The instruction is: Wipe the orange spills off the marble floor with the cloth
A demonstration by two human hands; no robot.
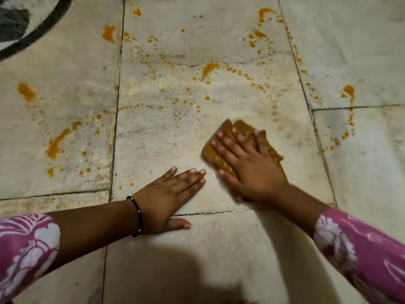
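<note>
My right hand (245, 163) presses flat on an orange-stained cloth (241, 128) on the marble floor (166, 137), fingers spread over it. My left hand (173, 194) lies flat and empty on the floor just left of the cloth, a black bead bracelet on its wrist. Orange spills dot the slabs: a long streak (57, 143) at the left, a blot (26, 92) farther left, a smear (209, 70) at the centre, drips (263, 15) at the top right, and a trail (349, 93) on the right slab.
A dark curved band (37, 29) of some object crosses the top left corner. Dark joints (116, 119) run between the marble slabs. My shadow falls over the near floor at the bottom centre.
</note>
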